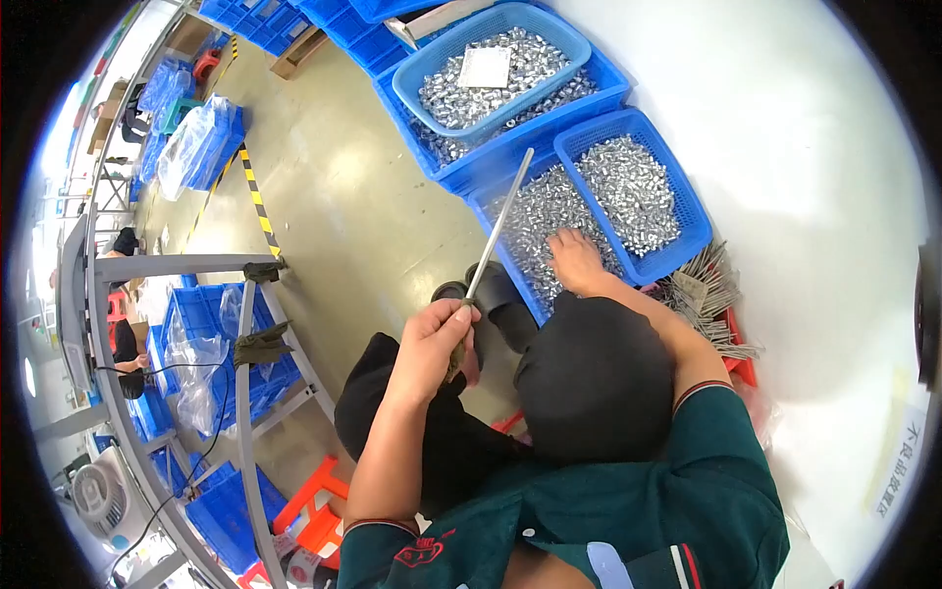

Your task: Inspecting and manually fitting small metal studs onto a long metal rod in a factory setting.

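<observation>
My left hand [432, 344] is closed round the lower end of a thin, straight metal rod [502, 221], which points up and away to the right. Something olive-brown shows below that fist, too hidden to name. In a blue bin [535, 306] full of small silvery metal sleeves [535, 211], my right hand [577, 260] rests with its fingers spread on the pieces. Whether any piece lies under its fingertips is hidden. A smaller blue basket [699, 221], holding more of these sleeves, sits at the bin's right side, close to my right hand.
Farther off, a light blue basket [404, 88] of metal parts, with a paper label [485, 67], stands on another blue bin. Bundled thin rods [702, 294] lie right of my knee. A grey metal frame [182, 265] stands left; a white wall [775, 147] rises right.
</observation>
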